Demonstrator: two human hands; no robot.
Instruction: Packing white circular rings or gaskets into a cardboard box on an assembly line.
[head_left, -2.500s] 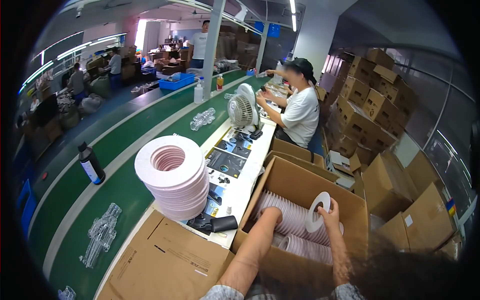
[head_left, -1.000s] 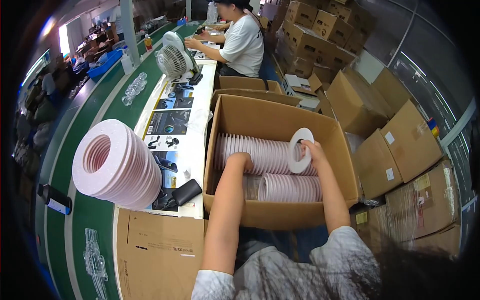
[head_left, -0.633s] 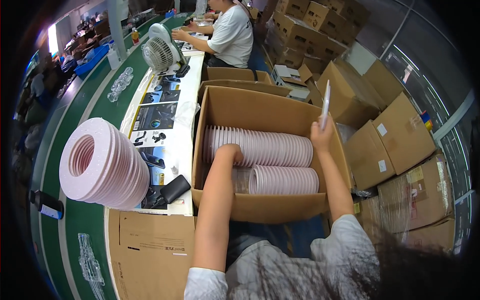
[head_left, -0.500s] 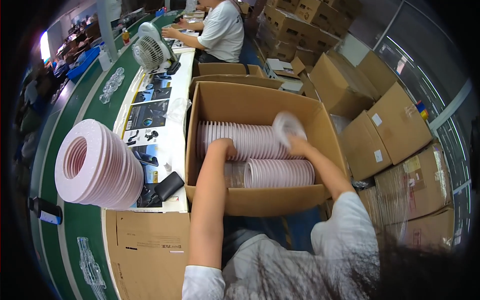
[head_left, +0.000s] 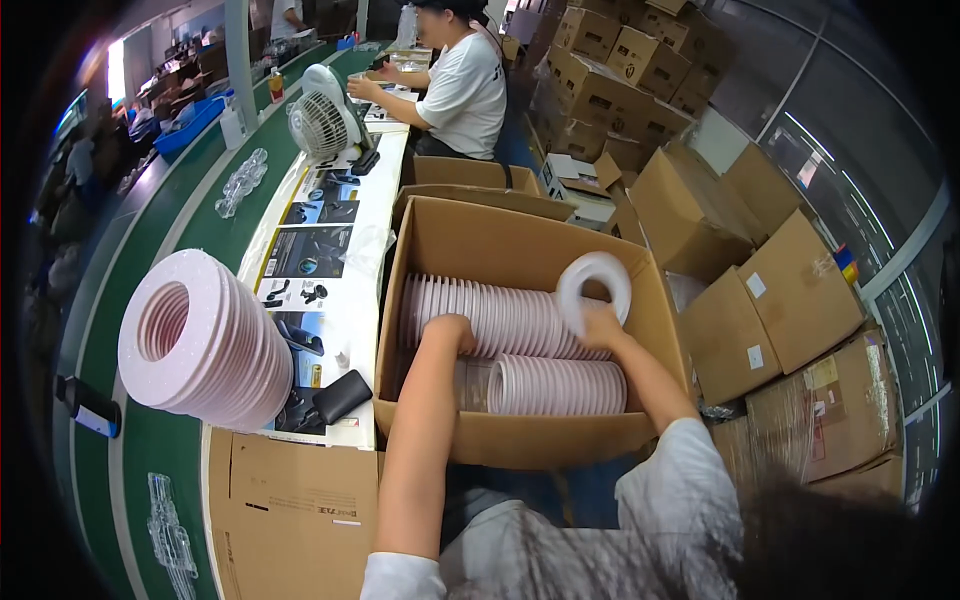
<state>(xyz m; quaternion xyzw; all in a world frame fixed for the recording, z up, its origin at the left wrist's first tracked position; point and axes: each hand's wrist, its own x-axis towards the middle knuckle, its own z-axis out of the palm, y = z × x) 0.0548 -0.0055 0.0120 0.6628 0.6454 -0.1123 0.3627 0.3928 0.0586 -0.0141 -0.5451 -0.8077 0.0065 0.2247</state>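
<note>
Inside a large open cardboard box point(head_left: 540, 440) lie two rows of pale pinkish-white rings. The longer back row point(head_left: 480, 308) runs along the box, and a shorter row point(head_left: 560, 386) lies in front of it. My right hand point(head_left: 602, 328) grips a single white ring point(head_left: 622, 285) by its lower edge, tilted up above the right end of the back row. Against the front of that row, toward its left part, is my left hand point(head_left: 452, 332); its fingers are mostly hidden.
A tall stack of similar foam rings point(head_left: 215, 345) stands on the table at left, beside a black pouch-like object point(head_left: 341, 397). Farther back are a fan point(head_left: 325, 115) and a seated co-worker point(head_left: 465, 85). Cardboard cartons point(head_left: 800, 280) crowd the right side. A green conveyor point(head_left: 150, 470) runs along the left.
The white ring in my right hand, blurred before, now shows sharply and faces me more. The whole view has shifted, so the box and table sit lower. My left hand stays by the back row.
</note>
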